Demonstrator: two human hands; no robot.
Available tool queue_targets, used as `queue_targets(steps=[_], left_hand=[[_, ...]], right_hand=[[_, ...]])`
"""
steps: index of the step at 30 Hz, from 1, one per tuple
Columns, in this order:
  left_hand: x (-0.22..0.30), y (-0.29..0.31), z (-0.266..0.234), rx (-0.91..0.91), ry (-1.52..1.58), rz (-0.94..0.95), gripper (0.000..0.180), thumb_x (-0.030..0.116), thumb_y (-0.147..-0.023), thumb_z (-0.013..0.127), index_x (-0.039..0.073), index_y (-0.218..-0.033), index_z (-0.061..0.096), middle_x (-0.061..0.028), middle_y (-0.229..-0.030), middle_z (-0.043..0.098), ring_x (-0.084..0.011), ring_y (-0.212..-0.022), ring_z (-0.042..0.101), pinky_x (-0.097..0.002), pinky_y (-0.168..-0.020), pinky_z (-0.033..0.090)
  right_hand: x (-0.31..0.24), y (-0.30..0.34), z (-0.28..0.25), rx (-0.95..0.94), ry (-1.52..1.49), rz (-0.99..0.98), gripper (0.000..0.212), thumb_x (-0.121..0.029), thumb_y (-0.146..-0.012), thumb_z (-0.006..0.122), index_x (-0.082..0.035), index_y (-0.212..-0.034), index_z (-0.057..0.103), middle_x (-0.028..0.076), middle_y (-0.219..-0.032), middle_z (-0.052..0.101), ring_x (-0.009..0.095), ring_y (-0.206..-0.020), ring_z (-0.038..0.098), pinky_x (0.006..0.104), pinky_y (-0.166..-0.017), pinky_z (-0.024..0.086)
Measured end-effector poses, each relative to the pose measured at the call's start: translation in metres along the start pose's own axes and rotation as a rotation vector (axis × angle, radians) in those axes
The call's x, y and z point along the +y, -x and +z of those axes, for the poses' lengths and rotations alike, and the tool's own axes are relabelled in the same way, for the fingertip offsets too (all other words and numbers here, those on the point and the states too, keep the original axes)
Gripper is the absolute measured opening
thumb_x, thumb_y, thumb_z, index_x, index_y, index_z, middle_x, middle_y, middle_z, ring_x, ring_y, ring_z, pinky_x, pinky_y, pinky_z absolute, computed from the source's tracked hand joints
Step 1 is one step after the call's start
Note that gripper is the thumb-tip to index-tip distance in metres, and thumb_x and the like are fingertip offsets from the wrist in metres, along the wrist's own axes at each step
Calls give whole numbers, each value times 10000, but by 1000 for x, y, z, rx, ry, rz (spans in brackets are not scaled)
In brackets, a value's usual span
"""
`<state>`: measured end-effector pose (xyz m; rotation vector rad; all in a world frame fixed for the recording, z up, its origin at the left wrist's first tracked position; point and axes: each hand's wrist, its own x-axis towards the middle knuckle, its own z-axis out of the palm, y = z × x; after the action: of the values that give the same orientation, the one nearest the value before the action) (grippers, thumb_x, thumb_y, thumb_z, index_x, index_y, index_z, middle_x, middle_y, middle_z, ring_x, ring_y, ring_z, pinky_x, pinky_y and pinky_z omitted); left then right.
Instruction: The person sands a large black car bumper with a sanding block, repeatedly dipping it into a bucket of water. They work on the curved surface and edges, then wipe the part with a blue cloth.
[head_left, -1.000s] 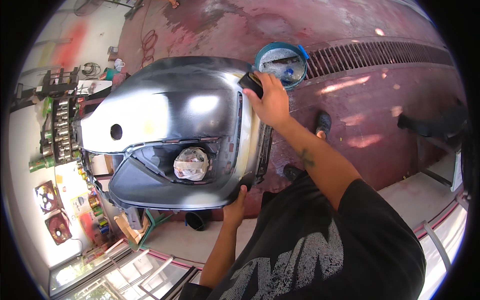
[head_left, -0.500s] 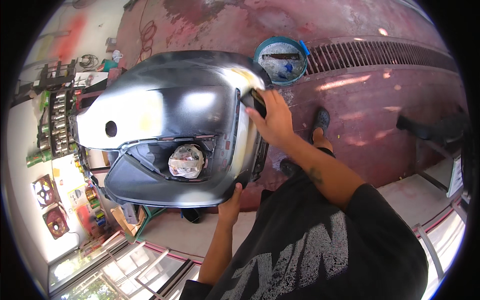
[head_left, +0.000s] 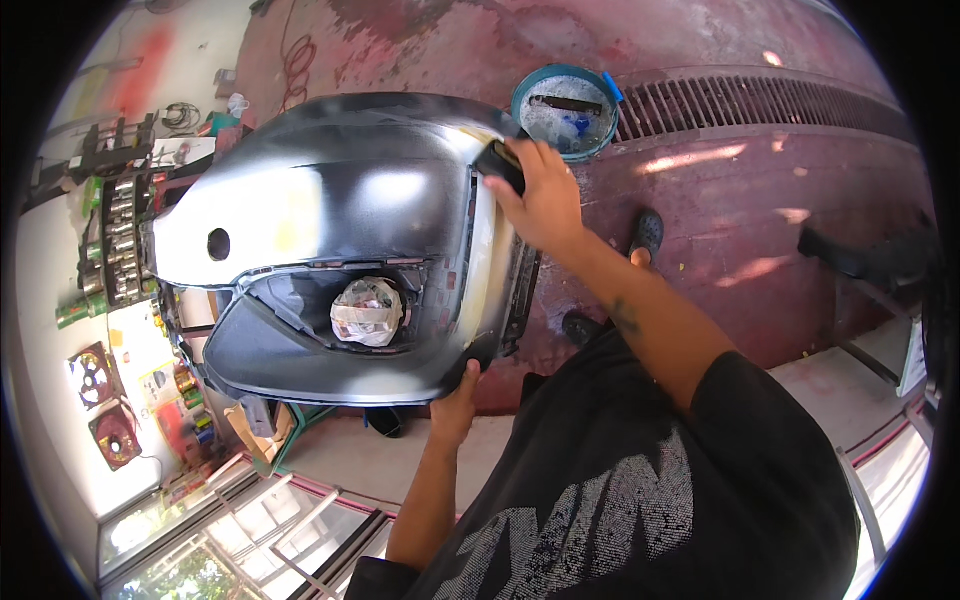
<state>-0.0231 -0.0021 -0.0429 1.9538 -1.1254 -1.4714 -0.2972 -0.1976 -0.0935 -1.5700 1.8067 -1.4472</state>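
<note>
The right hand (head_left: 546,200) grips a black block (head_left: 500,166) against the big bumper (head_left: 390,225); the left hand (head_left: 455,408) holds the bumper's corner.

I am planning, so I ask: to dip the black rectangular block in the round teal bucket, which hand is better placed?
Probably the right hand: it holds the black rectangular block near the round teal bucket. The left hand is farther away, at the lower corner of the curved black-and-white bumper.
</note>
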Motion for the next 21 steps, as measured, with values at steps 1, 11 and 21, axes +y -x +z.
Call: queue_targets(steps=[1,11,21], left_hand=[[-2,-6,-4,-23,-24,2,636,397,-1056,708,-46,-1481,544,-144,-1455,595,-220,-1293,595,-367,-1090,532],[-5,-5,-3,1,10,21,609,325,-1040,736,-26,-1489,521,-132,-1462,579,-236,-1298,614,-436,-1076,595],[-5,-2,-4,0,88,-61,653,340,-1042,737,-18,-1530,492,-122,-1502,548,-229,-1337,570,-406,-1125,538]], right_hand=[[1,-20,-2,19,21,36,540,-368,-928,763,-39,-1332,623,190,-1160,643,393,-1085,620,513,-921,504],[-8,8,-3,-22,31,20,573,-389,-912,777,-41,-1338,616,155,-1136,631,373,-1054,618,499,-918,498],[-15,37,-5,-124,-29,-30,600,-425,-915,761,-55,-1367,623,155,-1174,636,363,-1106,613,498,-924,493]])
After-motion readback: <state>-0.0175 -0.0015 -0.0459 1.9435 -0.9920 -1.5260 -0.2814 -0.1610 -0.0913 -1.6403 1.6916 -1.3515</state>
